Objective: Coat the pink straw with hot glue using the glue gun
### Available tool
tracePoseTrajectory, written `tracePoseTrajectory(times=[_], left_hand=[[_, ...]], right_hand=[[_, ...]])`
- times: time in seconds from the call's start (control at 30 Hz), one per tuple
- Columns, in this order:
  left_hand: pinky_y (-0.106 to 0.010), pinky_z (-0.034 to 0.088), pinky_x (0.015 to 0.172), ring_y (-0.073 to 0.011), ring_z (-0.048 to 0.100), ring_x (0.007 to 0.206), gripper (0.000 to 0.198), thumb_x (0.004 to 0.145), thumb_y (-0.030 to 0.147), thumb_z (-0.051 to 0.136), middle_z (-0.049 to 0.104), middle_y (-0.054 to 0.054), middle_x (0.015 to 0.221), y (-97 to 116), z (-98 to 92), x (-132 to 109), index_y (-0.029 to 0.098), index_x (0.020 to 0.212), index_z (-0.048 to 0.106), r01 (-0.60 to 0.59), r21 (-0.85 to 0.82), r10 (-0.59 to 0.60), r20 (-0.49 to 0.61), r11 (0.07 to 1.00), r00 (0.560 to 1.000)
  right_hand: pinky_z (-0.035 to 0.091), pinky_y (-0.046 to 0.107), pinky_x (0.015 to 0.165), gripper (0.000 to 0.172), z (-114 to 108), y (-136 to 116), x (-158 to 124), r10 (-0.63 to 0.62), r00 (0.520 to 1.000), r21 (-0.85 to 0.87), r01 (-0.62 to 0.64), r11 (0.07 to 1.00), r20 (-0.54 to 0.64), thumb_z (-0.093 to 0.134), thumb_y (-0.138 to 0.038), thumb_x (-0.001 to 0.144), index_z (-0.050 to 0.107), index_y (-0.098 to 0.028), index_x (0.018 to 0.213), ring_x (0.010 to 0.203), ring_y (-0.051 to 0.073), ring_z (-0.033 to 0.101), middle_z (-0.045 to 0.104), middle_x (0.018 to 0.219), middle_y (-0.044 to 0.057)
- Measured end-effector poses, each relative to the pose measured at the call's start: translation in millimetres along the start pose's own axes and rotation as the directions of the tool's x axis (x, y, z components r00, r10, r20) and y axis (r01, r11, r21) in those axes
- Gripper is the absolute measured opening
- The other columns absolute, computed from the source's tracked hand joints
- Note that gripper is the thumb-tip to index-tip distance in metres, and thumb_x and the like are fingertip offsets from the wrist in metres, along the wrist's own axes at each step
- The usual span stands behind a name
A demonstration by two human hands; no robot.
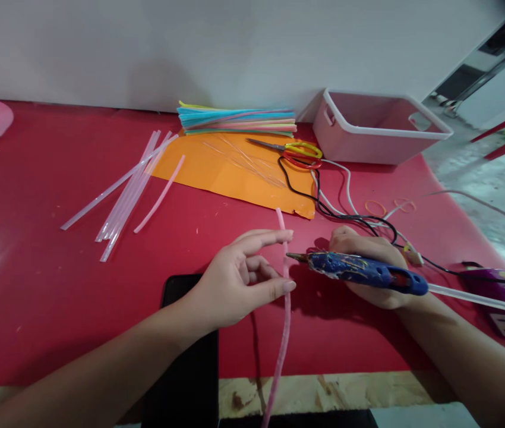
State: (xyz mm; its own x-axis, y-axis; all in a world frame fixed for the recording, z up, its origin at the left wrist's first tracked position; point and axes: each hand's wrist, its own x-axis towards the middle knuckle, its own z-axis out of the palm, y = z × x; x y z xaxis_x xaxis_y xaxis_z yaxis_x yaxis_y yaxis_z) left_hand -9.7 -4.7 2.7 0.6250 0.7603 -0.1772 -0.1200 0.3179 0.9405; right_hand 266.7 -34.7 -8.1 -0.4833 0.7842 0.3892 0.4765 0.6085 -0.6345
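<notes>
My left hand (246, 276) pinches a pink pipe cleaner (284, 333) between fingertips and thumb. The strip stands nearly upright in the view, its lower end running past the front edge of the table. In my right hand (368, 246) is a blue hot glue gun (350, 267), smeared with dried glue. Its metal nozzle meets or nearly meets the pipe cleaner between my left thumb and fingers. A clear glue stick (470, 298) sticks out of the gun's back end. The trigger and the gripping fingers are partly hidden under the gun.
Glue sticks (130, 196) and a short pink pipe cleaner (161, 196) lie left. Behind are orange paper (199, 169), colourful pipe cleaners (239, 122), scissors (301, 151) and a pink basket (368, 145). Cables (337, 208) lead to a purple power strip (497, 291). A black flat object (185, 368) lies beneath my left wrist.
</notes>
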Motion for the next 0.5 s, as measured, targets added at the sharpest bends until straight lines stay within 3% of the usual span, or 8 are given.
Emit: tracePoseTrajectory(times=[0.27,0.5], left_hand=[[-0.017,0.057,0.07,-0.0018,0.063,0.073,0.054,0.081,0.018,0.084,0.053,-0.012,0.147,-4.6,-1.0,0.0,0.021,0.132,0.068,-0.086,0.052,0.086,0.014,0.995,0.996],[-0.019,0.06,0.075,-0.003,0.065,0.076,0.061,0.082,0.018,0.084,0.048,-0.012,0.149,-7.9,-2.5,0.9,0.025,0.139,0.064,-0.099,0.054,0.099,0.013,0.994,0.995]], right_hand=[[0.043,0.039,0.063,0.015,1.1,-0.5,5.9,-0.076,0.995,0.034,0.074,0.997,0.062,0.057,-0.039,0.095,0.06,-0.024,0.091,0.057,0.019,0.056,0.065,0.07,0.0],[0.045,0.038,0.059,0.005,-1.0,-1.2,2.8,-0.019,1.0,-0.016,0.019,1.0,0.024,0.059,-0.03,0.092,0.061,-0.025,0.093,0.061,0.021,0.056,0.065,0.071,0.003]])
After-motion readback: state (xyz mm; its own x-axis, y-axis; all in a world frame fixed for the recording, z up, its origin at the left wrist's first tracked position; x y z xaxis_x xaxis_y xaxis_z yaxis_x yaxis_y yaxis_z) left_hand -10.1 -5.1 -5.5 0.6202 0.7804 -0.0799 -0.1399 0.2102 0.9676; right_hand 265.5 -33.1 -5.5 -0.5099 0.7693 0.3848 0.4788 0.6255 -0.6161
